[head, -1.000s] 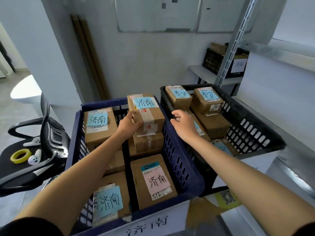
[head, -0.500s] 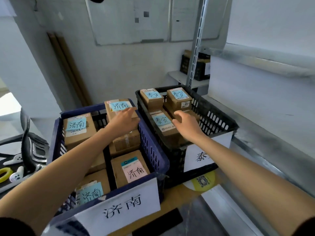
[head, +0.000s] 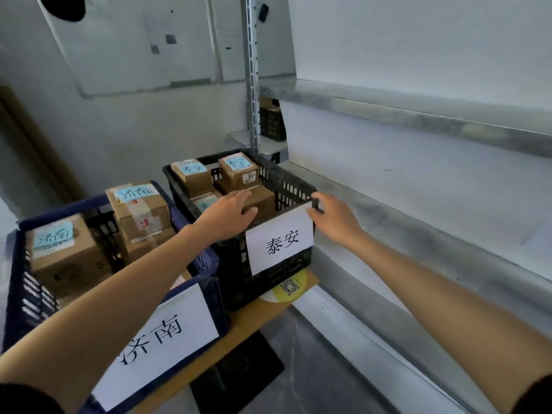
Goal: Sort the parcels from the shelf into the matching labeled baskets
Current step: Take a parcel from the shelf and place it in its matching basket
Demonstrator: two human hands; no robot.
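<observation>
The black basket (head: 288, 186) carries a white label reading 泰安 (head: 280, 242) and holds several brown parcels with blue notes, such as one parcel (head: 192, 176) at the back. My left hand (head: 227, 216) lies over its front rim, fingers on a plain parcel (head: 264, 200), thumb down the front. My right hand (head: 333, 218) pinches the basket's front right corner. To the left stands the blue basket (head: 18, 282) with its 济南 label (head: 155, 339) and parcels marked 济南 (head: 137, 204).
Both baskets stand on a wooden board (head: 239, 324) with a yellow QR sticker (head: 289, 286). A metal shelf (head: 418, 228) runs close along the right, with an upper shelf edge (head: 418, 121) and an upright post (head: 252, 85). Another black crate (head: 271, 124) sits far back.
My left hand left the 济南 parcel in the blue basket and crossed to the black basket's front rim. My right hand moved from inside the black basket to its front right corner.
</observation>
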